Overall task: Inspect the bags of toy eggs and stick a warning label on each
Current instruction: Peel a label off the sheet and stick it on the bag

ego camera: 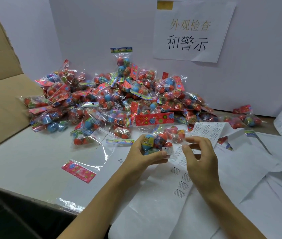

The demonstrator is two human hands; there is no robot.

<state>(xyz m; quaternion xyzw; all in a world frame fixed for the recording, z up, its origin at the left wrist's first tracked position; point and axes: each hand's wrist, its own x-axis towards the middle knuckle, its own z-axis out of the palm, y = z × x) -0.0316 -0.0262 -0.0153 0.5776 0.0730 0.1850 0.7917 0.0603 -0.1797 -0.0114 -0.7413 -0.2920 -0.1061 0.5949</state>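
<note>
White label (168,150) reads "WARNING"

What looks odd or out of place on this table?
One flat, empty bag with a pink flowered header lies alone near the table's front edge, apart from the pile of filled egg bags. Peeled backing sheets lie crumpled on the right. Nothing looks spilled or broken.

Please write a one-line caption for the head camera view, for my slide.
Left hand grips a clear bag of colourful toy eggs bearing a white warning label; right hand hovers beside.
</note>
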